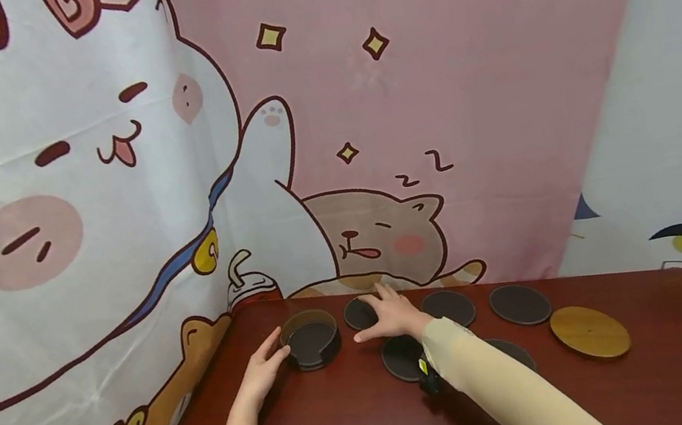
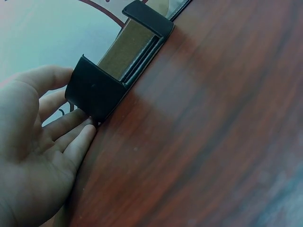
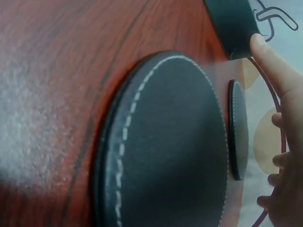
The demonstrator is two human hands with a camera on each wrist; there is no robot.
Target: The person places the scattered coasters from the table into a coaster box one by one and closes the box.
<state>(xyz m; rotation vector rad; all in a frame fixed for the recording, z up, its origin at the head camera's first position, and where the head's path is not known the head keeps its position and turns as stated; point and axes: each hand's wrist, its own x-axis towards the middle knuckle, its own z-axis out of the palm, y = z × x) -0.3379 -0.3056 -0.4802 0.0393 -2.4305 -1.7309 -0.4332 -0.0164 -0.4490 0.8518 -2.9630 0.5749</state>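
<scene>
A round dark holder [image 1: 318,359] with a brown inner wall and a notch in its front stands on the table at the left, one dark disc seen inside. My left hand [image 1: 263,370] rests its fingertips against the holder's left side, fingers loosely extended. In the left wrist view, the fingers [image 2: 66,124] meet the black outer wall [image 2: 92,90]. Over a round dark coaster [image 1: 358,315] just right of the holder, my right hand [image 1: 393,313] spreads its fingers, nothing gripped. In the right wrist view a stitched coaster [image 3: 170,142] lies close below that hand [image 3: 289,142].
More dark coasters lie around the right hand: a near one [image 1: 402,359], one behind the wrist [image 1: 450,308], one farther right [image 1: 520,304], and one partly under the sleeve [image 1: 513,353]. A round wooden disc [image 1: 590,332] lies rightmost. A cartoon-printed cloth [image 1: 460,72] hangs behind the table [image 1: 673,337].
</scene>
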